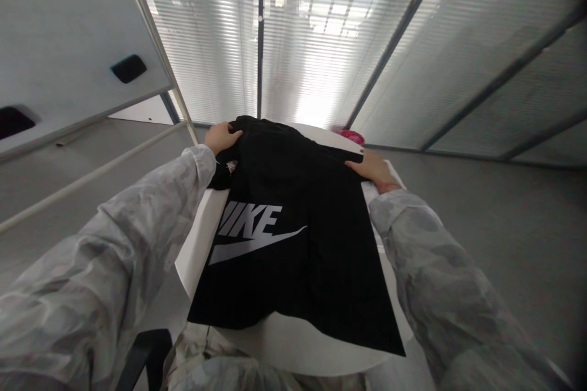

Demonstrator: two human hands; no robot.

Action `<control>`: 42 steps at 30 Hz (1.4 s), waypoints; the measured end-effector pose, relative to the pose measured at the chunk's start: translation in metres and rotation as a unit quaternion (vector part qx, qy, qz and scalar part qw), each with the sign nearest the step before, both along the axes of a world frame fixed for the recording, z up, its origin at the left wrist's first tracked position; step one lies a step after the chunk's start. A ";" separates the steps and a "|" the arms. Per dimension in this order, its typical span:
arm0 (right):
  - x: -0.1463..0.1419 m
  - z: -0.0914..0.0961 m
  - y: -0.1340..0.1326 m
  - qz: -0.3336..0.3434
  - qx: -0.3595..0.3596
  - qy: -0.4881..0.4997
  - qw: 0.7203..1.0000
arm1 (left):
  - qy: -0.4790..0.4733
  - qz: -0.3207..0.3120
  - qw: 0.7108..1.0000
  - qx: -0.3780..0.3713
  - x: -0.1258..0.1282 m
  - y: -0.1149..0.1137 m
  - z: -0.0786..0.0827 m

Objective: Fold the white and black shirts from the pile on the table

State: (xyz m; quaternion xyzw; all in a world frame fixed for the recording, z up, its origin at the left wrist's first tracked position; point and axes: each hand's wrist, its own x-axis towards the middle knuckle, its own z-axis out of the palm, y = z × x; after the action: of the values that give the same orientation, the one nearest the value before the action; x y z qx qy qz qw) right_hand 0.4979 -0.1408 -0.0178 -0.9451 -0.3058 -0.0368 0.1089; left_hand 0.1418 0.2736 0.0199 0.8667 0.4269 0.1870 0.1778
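A black T-shirt (334,244) with a large grey NIKE print lies spread over a white table (293,348), its lower edge towards me. The print sits on its left half, and the fabric is bunched at the far end. My left hand (222,138) is closed on the far left part of the shirt, thumb on top and fingers hidden by cloth. At the far right corner, my right hand (373,168) pinches the shirt's edge between the thumb and hidden fingers. A dark fold of cloth (221,177) hangs beneath my left wrist.
A pink-red basket-like object (352,136) shows behind the table at the right. Frosted glass panels (312,43) stand beyond. On the left are a grey-white board (68,30) and a pale metal frame (96,175). A black chair armrest (149,348) is at lower left.
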 end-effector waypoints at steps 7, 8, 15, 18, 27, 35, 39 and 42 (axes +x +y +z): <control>-0.044 -0.010 -0.026 0.051 0.059 -0.073 0.994 | -0.079 -0.074 0.988 0.114 -0.025 -0.027 0.008; -0.055 -0.008 -0.031 0.061 0.071 -0.079 0.992 | -0.095 -0.125 0.979 0.131 -0.029 -0.041 0.011; -0.160 -0.008 -0.093 0.145 0.067 -0.070 0.985 | -0.042 -0.572 0.816 0.080 -0.082 -0.184 -0.001; -0.187 -0.018 -0.115 0.139 0.049 -0.072 0.986 | -0.041 -0.668 0.741 0.049 -0.102 -0.236 -0.021; -0.199 -0.022 -0.124 0.132 0.081 -0.061 0.986 | -0.059 -0.709 0.697 0.091 -0.112 -0.274 -0.046; -0.199 -0.030 -0.145 0.056 0.089 -0.103 0.989 | -0.075 -0.676 0.731 0.055 -0.126 -0.275 -0.055; -0.197 -0.035 -0.156 0.045 0.091 -0.074 0.992 | -0.072 -0.682 0.727 0.028 -0.130 -0.278 -0.062; -0.192 -0.037 -0.164 0.077 0.127 0.011 0.989 | -0.057 -0.691 0.720 0.018 -0.132 -0.279 -0.062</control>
State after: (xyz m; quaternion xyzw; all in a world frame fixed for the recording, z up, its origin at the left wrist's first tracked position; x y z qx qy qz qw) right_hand 0.3060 -0.3044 -0.0547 -0.8978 -0.3690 -0.0569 0.2337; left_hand 0.0097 -0.0050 -0.0426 0.9117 -0.3055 0.0691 0.2659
